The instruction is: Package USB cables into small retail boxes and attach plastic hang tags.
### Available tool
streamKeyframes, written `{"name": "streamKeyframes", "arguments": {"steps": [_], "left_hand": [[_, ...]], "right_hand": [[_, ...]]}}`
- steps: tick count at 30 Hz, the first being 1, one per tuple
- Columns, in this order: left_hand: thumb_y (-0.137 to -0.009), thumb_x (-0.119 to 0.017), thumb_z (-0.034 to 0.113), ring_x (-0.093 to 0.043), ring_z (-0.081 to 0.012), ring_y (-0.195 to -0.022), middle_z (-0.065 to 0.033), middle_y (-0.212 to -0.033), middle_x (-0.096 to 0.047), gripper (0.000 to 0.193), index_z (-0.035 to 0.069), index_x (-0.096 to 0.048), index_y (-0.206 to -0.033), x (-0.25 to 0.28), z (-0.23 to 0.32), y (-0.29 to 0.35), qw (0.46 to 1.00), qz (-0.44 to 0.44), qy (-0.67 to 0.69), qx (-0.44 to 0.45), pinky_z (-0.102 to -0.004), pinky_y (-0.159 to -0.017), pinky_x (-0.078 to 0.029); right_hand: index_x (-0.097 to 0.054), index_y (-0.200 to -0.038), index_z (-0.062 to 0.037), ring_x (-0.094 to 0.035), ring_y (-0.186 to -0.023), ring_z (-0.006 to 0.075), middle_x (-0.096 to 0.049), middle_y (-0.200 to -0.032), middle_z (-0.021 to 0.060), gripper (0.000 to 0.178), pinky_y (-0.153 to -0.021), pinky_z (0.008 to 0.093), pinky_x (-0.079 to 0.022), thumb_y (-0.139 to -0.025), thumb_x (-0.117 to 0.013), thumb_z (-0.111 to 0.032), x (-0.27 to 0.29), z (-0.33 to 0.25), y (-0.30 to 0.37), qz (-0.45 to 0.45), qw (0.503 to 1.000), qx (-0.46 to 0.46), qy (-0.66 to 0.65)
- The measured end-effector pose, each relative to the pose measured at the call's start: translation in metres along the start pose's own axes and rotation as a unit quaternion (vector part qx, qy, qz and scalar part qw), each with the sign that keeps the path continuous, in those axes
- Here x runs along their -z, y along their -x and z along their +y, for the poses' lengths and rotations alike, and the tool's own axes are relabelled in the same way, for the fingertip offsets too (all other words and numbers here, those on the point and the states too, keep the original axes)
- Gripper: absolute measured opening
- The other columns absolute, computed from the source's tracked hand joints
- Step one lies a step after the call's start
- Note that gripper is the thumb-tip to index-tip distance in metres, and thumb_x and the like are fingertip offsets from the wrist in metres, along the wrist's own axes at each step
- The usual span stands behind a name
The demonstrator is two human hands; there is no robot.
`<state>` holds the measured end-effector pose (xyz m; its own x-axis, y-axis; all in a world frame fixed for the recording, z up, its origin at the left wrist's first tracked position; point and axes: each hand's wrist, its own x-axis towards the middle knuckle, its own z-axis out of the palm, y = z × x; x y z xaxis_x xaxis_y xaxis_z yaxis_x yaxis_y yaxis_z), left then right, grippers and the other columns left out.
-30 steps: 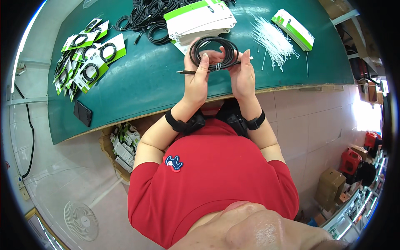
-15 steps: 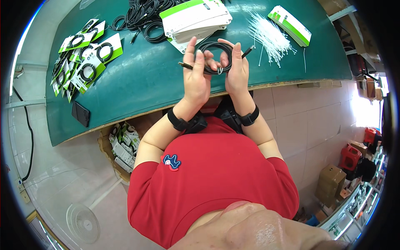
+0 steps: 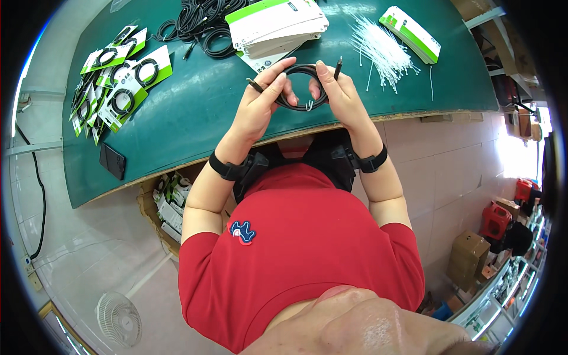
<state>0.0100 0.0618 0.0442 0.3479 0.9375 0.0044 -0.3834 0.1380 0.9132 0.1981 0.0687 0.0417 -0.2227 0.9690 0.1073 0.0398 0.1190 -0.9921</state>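
Note:
Between my hands, just over the table's front edge, is a coiled black cable [image 3: 300,107] with a small whitish tie at its near side. My left hand [image 3: 262,103] grips the coil's left side, thumb and fingers closed round it, and one plug sticks out past that hand. On the other side my right hand [image 3: 342,96] is closed on the coil, with the second plug pointing up beside it. Just beyond the coil lies a stack of white and green cards [image 3: 277,29]. A heap of white cable ties [image 3: 384,53] is spread to the right of it.
Carded cables [image 3: 118,83] are piled at the left of the green table [image 3: 183,118], with a dark phone [image 3: 112,161] nearer me. Loose black cables [image 3: 204,21] lie at the back. A second card stack [image 3: 411,34] is at right. Below stands a box of packages [image 3: 170,207].
Both hands have spread apart at the wrists and elbows while still holding the coil. The coil has come slightly nearer me, and the right plug now points more upward.

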Motion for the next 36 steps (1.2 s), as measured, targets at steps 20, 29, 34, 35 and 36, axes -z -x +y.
{"name": "streamKeyframes", "arguments": {"steps": [20, 29, 34, 35, 36], "left_hand": [[-0.102, -0.046, 0.016, -0.047, -0.0101, -0.064, -0.0008, -0.075, -0.046, 0.031, -0.001, -0.049, -0.128, -0.029, -0.021, 0.004, 0.985, 0.123, 0.086, -0.080, -0.0312, -0.069, -0.048], [-0.102, -0.046, 0.018, -0.043, -0.0077, -0.061, -0.0003, -0.077, -0.045, 0.033, -0.001, -0.048, -0.130, -0.033, -0.013, 0.002, 0.985, 0.100, 0.098, -0.105, -0.0280, -0.064, -0.045], [-0.102, -0.048, 0.021, -0.044, -0.0070, -0.058, 0.0005, -0.073, -0.047, 0.033, -0.001, -0.051, -0.127, -0.023, -0.014, -0.001, 0.988, 0.072, 0.073, -0.118, -0.0265, -0.060, -0.047], [-0.102, -0.048, 0.021, -0.044, -0.0070, -0.058, 0.0005, -0.073, -0.047, 0.033, -0.001, -0.051, -0.127, -0.024, -0.015, -0.001, 0.988, 0.072, 0.073, -0.118, -0.0265, -0.060, -0.047], [-0.102, -0.048, 0.019, -0.042, -0.0071, -0.059, 0.0009, -0.072, -0.046, 0.033, -0.001, -0.050, -0.128, -0.025, -0.015, -0.001, 0.986, 0.081, 0.080, -0.121, -0.0269, -0.061, -0.045]], "right_hand": [[-0.067, -0.106, 0.0008, -0.044, -0.063, 0.0037, -0.051, -0.068, -0.0032, 0.040, -0.056, 0.0195, -0.035, -0.102, -0.047, -0.034, -0.033, -0.012, -0.003, 0.143, 0.981, 0.037, -0.129], [-0.068, -0.106, -0.0009, -0.042, -0.061, 0.0037, -0.049, -0.065, -0.0032, 0.036, -0.053, 0.0207, -0.034, -0.102, -0.049, -0.032, -0.024, -0.010, -0.004, 0.088, 0.993, 0.052, -0.067], [-0.067, -0.109, -0.0017, -0.042, -0.061, 0.0038, -0.048, -0.065, -0.0038, 0.036, -0.052, 0.0211, -0.034, -0.102, -0.049, -0.032, -0.025, -0.011, -0.001, 0.081, 0.994, 0.058, -0.051], [-0.067, -0.109, -0.0017, -0.042, -0.061, 0.0038, -0.048, -0.065, -0.0038, 0.036, -0.052, 0.0211, -0.034, -0.102, -0.049, -0.032, -0.029, -0.011, -0.001, 0.081, 0.994, 0.058, -0.051], [-0.067, -0.110, -0.0018, -0.042, -0.061, 0.0037, -0.048, -0.065, -0.0041, 0.036, -0.052, 0.0210, -0.033, -0.101, -0.050, -0.032, -0.033, -0.010, -0.002, 0.106, 0.990, 0.060, -0.072]]}}
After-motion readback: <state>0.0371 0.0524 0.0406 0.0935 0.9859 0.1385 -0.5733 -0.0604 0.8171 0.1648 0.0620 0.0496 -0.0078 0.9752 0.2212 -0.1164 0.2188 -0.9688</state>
